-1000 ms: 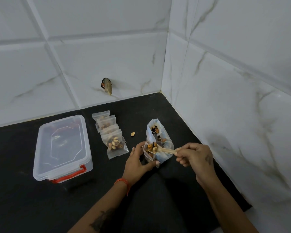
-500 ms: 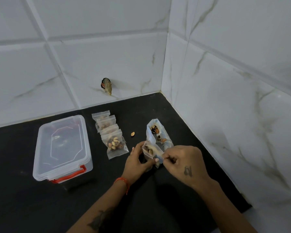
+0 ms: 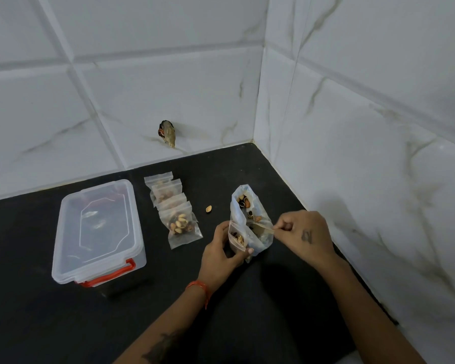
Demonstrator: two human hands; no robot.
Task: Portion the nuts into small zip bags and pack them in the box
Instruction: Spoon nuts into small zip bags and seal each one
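Left grip (image 3: 221, 254) holds small zip bag (image 3: 237, 237); right grip (image 3: 304, 233) pinches spoon (image 3: 263, 229) in nut bag (image 3: 247, 214).

1. A counter (image 3: 63, 324) fills the lower view, with tiled walls (image 3: 168, 88) meeting in a corner at 1 o'clock.
2. A lidded box (image 3: 97, 232) sits at 9 o'clock.
3. Just right of it, a row of filled small bags (image 3: 176, 214) overlaps, running from 12 toward 6 o'clock.
4. A loose nut (image 3: 208, 209) lies between that row and the large nut bag (image 3: 247, 219) at 3 o'clock.
5. The left hand (image 3: 221, 256) holds a small zip bag (image 3: 237, 237) touching the large bag's left side.
6. The right hand (image 3: 304, 235), right of the large bag, pinches a spoon (image 3: 263, 229) reaching into it.
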